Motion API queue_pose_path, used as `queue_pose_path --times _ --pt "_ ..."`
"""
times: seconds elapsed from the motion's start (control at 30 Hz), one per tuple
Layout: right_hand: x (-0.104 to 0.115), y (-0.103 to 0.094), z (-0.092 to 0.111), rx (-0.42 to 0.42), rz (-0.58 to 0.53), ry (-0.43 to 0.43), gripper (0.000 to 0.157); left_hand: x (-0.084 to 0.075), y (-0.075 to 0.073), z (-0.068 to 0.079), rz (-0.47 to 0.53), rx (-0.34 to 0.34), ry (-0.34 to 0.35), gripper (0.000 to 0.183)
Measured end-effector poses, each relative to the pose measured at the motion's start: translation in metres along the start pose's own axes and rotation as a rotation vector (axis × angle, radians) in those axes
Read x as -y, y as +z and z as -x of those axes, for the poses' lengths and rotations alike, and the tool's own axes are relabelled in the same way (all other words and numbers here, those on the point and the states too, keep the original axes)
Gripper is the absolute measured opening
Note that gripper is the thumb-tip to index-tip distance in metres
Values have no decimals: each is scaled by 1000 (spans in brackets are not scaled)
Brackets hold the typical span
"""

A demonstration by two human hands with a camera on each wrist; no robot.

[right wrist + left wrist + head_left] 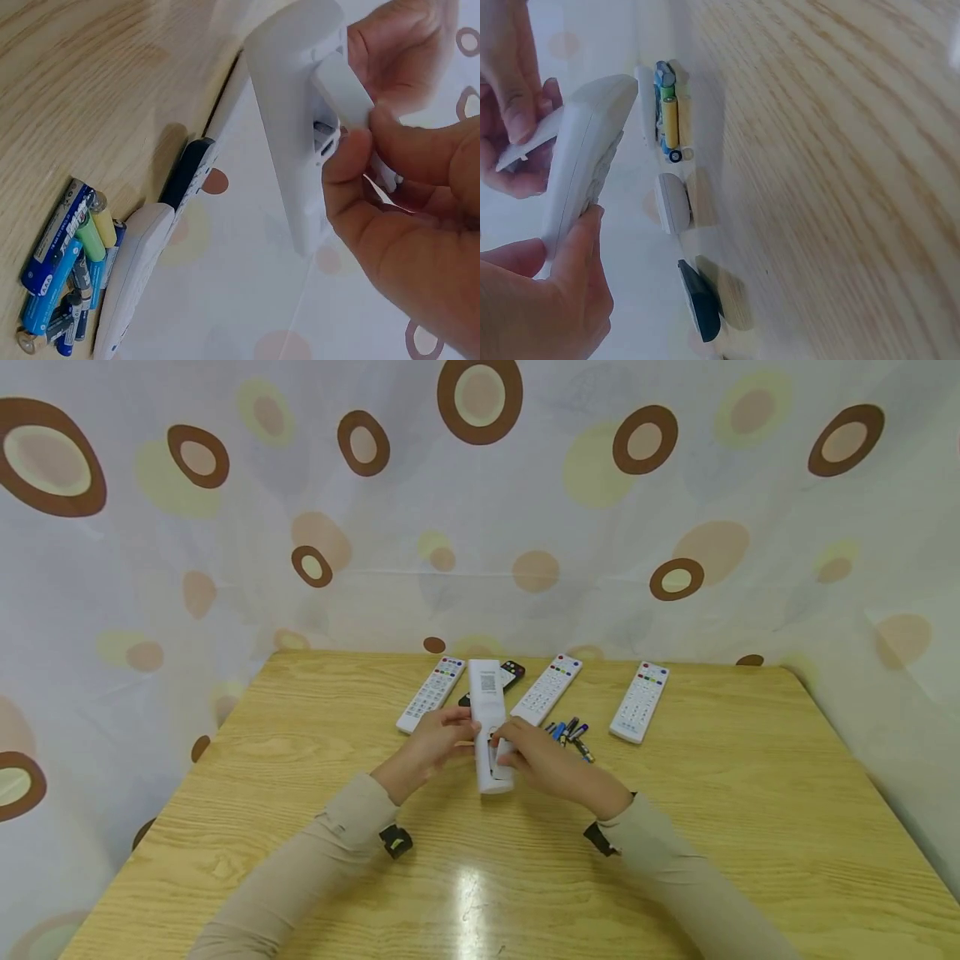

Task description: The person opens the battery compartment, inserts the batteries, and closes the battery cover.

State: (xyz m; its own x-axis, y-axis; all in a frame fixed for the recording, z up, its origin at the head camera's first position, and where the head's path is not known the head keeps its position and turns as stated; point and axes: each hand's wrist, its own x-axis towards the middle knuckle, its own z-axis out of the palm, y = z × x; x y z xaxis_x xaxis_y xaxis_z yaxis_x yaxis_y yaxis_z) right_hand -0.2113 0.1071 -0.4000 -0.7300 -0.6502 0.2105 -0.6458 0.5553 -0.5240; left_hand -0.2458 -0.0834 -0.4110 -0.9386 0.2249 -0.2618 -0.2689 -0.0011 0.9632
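Observation:
My left hand (431,745) grips a white remote control (486,706), raised over the table with its labelled back facing up. Thumb and fingers of that hand clasp its sides in the left wrist view. My right hand (551,764) pinches the white battery cover (343,90), which stands tilted away from the remote's back. Under the cover, the battery compartment (324,135) shows partly in the right wrist view, with something dark inside; my right fingers hide the rest. Just right of the remote, several loose batteries (570,731) lie in a small pile.
Behind the hands on the wooden table (360,710) lie a white remote (431,693) at left, a black remote (513,674) partly covered from view, another white one (547,689), and a white one (640,702) farther right. A patterned cloth (480,527) hangs behind the table.

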Motion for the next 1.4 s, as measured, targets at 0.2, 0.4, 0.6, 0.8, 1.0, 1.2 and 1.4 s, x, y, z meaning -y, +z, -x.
queue_pose_path --times 0.2,0.4,0.6,0.8,1.0,1.2,1.4 --pt "2 -8 5 -13 -47 33 22 1 -4 -1 21 -11 -9 41" --pt "2 -13 10 -186 -113 -21 14 2 -8 0 28 -3 -13 42" --pt "-3 -18 21 -306 -118 -48 15 1 -14 3 64 24 -33 44" --pt "-9 -20 40 -290 -38 -28 12 -1 -20 6 121 60 -38 45" --pt "-14 -15 52 -122 79 -63 13 -4 -23 9 147 80 -43 43" --pt "-18 -4 56 18 122 -97 12 -6 -23 12 152 96 -51 44" --pt "-21 3 60 100 82 -49 11 -8 -23 14 158 109 -54 46"
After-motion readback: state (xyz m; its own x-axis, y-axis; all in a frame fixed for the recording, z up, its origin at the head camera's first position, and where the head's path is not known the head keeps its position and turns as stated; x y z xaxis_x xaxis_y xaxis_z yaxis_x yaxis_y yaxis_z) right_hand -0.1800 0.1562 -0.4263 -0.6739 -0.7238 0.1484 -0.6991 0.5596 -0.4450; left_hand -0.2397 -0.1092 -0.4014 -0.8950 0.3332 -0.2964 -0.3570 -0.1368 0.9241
